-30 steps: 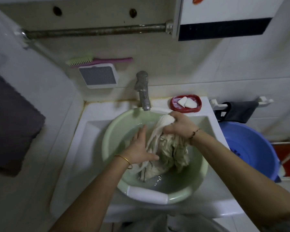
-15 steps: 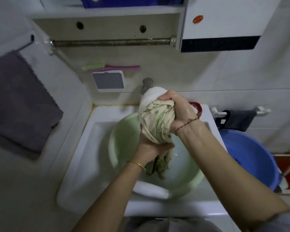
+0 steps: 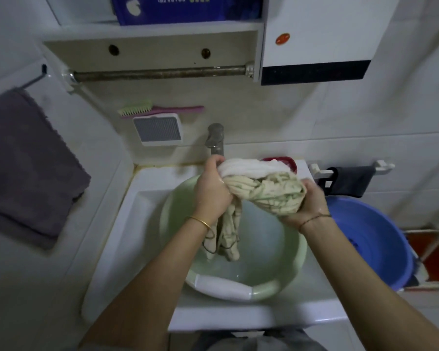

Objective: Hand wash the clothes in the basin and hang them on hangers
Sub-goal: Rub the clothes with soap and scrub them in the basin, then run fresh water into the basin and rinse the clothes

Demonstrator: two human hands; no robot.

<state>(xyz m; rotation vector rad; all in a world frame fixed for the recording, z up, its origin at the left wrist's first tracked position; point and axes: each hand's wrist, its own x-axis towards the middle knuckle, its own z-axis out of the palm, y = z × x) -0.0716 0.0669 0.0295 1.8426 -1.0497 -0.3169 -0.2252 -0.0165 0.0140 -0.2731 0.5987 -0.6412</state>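
Wringing step. Left hand point(image 3: 211, 192) and right hand point(image 3: 306, 205) both clench twisted cloth point(image 3: 266, 190), held above basin point(image 3: 293, 268); tail hangs toward water. Counter-rotate fists, keep over basin, regrip, repeat.

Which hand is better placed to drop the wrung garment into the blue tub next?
Right hand, probably: it grips the garment beside the blue tub; the left hand is farther.

Dim white-tiled walls point(image 3: 302, 117) — rusty rail point(image 3: 160, 73) under a white cabinet point(image 3: 322, 34), grey towel point(image 3: 28, 160) hanging left.
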